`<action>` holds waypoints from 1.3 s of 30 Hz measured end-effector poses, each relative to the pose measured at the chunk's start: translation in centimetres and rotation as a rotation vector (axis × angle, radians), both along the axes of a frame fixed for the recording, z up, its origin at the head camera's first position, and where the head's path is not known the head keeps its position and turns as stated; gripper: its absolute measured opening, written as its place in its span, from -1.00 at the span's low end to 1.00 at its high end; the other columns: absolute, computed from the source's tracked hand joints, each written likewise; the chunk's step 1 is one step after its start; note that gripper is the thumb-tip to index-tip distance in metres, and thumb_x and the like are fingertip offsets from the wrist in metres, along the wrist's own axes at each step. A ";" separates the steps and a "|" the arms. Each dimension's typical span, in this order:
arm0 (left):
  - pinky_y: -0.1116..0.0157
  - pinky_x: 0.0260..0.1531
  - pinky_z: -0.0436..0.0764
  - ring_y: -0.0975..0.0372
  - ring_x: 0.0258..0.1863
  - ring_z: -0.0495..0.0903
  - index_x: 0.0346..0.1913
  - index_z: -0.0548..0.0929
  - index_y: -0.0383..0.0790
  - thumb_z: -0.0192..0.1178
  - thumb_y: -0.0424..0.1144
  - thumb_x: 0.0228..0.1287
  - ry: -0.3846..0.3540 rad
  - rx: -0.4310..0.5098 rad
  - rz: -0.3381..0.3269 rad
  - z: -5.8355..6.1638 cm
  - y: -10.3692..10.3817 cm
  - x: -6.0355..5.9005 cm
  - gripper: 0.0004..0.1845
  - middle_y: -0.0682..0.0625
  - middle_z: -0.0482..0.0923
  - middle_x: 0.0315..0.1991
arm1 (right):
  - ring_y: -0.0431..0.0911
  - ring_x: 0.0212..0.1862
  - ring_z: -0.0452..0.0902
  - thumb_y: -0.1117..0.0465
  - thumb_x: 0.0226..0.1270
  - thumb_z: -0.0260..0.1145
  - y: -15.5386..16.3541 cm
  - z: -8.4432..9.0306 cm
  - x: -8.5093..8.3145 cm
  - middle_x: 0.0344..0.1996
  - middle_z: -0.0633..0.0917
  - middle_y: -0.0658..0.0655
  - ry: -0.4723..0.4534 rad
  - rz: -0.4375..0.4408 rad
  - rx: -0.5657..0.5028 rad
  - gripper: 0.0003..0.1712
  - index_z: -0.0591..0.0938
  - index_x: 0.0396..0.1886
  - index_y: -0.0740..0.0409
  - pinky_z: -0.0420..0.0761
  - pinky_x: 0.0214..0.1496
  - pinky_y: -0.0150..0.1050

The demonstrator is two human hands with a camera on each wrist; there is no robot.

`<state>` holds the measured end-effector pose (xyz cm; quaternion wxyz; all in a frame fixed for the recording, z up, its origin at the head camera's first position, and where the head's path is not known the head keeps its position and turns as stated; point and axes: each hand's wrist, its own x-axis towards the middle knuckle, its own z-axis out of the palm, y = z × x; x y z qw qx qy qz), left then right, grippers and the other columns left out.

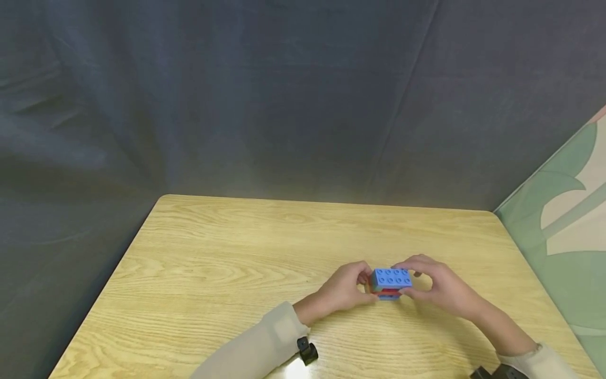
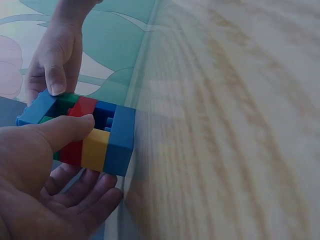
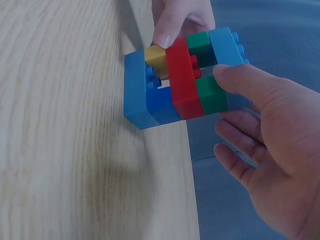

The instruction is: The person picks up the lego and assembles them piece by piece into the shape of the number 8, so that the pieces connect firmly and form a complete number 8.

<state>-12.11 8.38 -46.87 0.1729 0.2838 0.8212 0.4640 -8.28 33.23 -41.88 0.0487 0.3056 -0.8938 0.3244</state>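
Just right of centre in the lower half of the head view, two hands hold a small stack of toy bricks (image 1: 391,283) over a wooden table (image 1: 227,273).

Left hand (image 1: 344,288) grips the stack from the left side of the frame and right hand (image 1: 437,287) from the right, fingers of both curled round it, so each grip is closed on the bricks. A blue studded brick tops the stack, with red showing beneath it. From the left wrist view, the thumb (image 2: 65,131) presses a side showing red, yellow, green and blue bricks (image 2: 95,137). From the right wrist view, the thumb (image 3: 245,82) lies on a green brick beside the red one (image 3: 182,80). Grey cloth (image 1: 284,95) fills the upper frame, and a green patterned mat (image 1: 563,221) sits at the right edge.
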 end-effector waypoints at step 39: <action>-0.20 0.28 0.41 -0.21 0.40 0.31 0.53 0.18 -0.37 0.17 0.05 0.51 0.298 -0.396 0.224 12.4 -21.2 -8.2 -0.22 -0.35 0.08 0.53 | 0.31 0.22 0.42 0.20 0.31 0.46 5.5 6.7 -3.6 0.20 0.56 0.32 0.211 -0.235 0.244 -0.40 0.54 0.31 0.27 0.38 0.12 0.22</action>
